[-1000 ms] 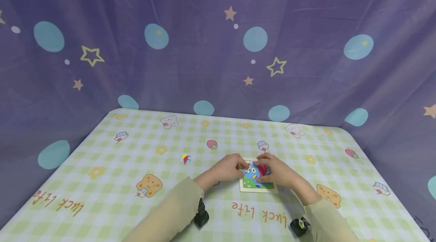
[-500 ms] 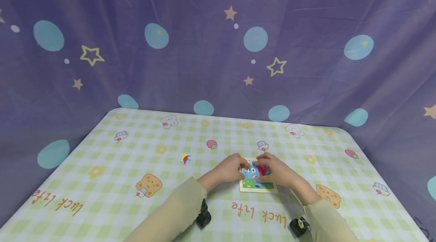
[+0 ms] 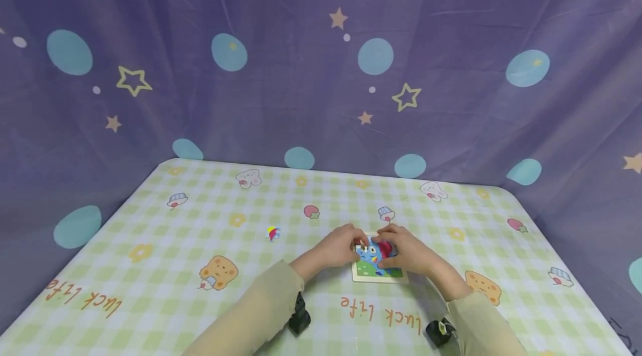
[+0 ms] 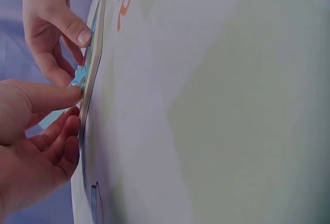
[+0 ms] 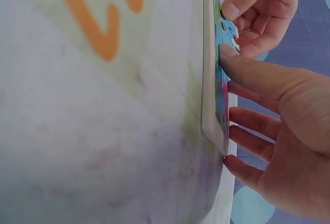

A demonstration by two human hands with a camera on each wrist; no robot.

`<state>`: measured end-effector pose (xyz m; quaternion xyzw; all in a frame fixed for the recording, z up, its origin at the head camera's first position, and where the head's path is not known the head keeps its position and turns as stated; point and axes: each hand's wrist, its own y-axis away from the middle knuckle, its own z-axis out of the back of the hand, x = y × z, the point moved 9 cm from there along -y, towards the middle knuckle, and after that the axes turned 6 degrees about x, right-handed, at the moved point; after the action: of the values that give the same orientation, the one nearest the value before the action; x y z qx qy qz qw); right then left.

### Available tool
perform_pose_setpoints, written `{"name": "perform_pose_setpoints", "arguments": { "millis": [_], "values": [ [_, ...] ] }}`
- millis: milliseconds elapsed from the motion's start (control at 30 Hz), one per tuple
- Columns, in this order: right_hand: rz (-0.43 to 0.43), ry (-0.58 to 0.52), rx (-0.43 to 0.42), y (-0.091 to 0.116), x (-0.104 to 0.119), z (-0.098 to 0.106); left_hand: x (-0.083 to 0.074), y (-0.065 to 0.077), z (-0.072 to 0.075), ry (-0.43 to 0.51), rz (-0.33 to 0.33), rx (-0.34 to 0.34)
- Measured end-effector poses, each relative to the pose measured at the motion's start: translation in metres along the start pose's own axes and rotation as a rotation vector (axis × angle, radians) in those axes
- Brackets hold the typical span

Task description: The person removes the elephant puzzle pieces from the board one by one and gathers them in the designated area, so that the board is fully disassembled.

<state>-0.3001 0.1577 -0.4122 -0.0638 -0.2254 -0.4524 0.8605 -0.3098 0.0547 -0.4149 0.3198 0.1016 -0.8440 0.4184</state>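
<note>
The puzzle board [image 3: 380, 279] lies on the counter [image 3: 165, 267] between the left hand [image 3: 343, 245] and right hand [image 3: 408, 250]; a small piece [image 3: 273, 233] lies farther left, the curtain [image 3: 301, 105] behind.

The head view faced forward and down over the green-checked bench [image 3: 321, 191]; close, sideways wrist views shared the square, pale-framed picture board [image 3: 370, 270].

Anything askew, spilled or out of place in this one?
Two things: a blue piece at the left hand looks raised, not flush with the puzzle board; and a small multicoloured piece lies apart on the tablecloth. No spill or damage shows.
</note>
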Motion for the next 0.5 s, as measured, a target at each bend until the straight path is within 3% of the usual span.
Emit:
{"name": "perform_pose_setpoints", "arguments": {
  "millis": [500],
  "values": [
    [-0.007, 0.014, -0.008, -0.001, 0.001, 0.001, -0.002, 0.002, 0.016, 0.047, -0.013, -0.06]
  ]
}}
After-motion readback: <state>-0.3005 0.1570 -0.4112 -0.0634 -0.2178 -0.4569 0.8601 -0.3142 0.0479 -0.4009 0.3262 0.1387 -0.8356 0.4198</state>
